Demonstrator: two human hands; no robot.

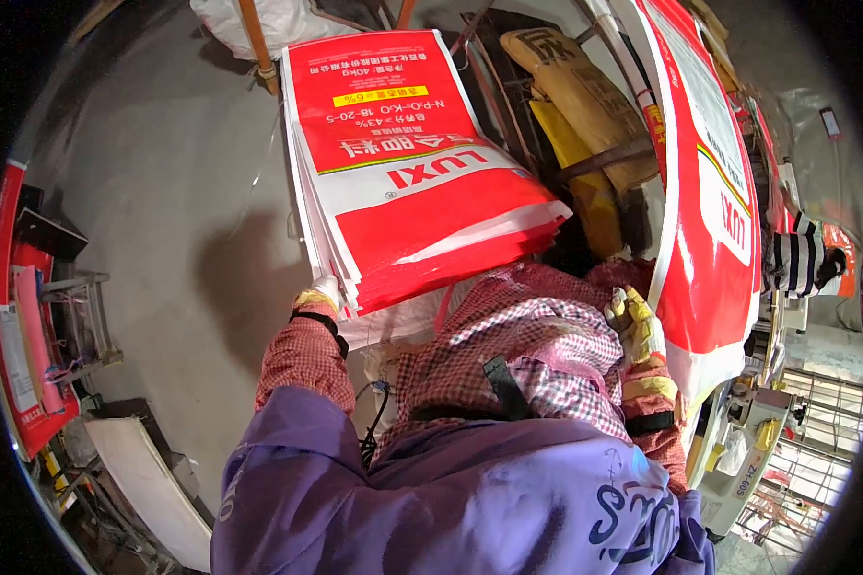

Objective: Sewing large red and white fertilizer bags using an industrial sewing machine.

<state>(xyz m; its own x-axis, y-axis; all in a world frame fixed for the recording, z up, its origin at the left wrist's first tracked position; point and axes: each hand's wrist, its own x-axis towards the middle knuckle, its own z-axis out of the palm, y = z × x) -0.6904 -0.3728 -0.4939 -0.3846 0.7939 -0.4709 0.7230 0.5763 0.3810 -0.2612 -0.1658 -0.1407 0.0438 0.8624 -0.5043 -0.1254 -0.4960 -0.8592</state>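
Note:
A stack of flat red-and-white fertilizer bags [431, 216] lies in front of me, its near end bent over my lap. My left hand [320, 295], in a worn light glove, is closed at the stack's near left corner, fingertips against the layered edges. My right hand [640, 326], in a yellow-and-white glove, is at the right of my lap with its fingers curled. Right beside it, a second batch of red-and-white bags [705, 230] hangs down. What lies inside the right hand's curl is hidden.
A brown printed sack [585, 101] and a yellow sack [571, 144] lie on a metal frame beyond the stack. A light-coloured machine [750, 460] stands at lower right beside a wire grid [820, 422]. Toward the left are a white panel [149, 489] and a rack [86, 326].

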